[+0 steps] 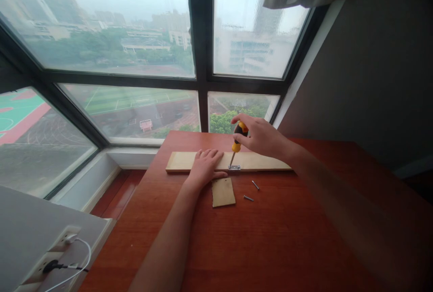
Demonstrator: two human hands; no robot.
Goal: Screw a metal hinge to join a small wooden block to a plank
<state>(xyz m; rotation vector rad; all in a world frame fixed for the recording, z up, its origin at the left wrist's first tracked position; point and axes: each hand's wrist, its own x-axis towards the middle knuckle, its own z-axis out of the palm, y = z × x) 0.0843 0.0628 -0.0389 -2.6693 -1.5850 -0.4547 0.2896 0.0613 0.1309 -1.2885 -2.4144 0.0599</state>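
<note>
Yellow-and-black plastic shows between the fingers of the right hand (262, 135), which are wrapped around the handle of a screwdriver (236, 147). Its shaft slants down and slightly left to the left end of a small metal fitting (234, 167); whether the tip sits in a screw head is too small to tell. The fitting lies by the near edge of a pale wooden plank (181, 161), its long axis running with the plank's, crosswise before the person. The left hand (205, 165) lies on the plank with fingers extended, grasping no tool, its thumb by the near edge; it is nearer the fitting, just left of it, while the right hand is above. Nearer the person, a square tan board (223, 193) and two loose screws (248, 198) rest on the reddish wooden table (270, 238).
</note>
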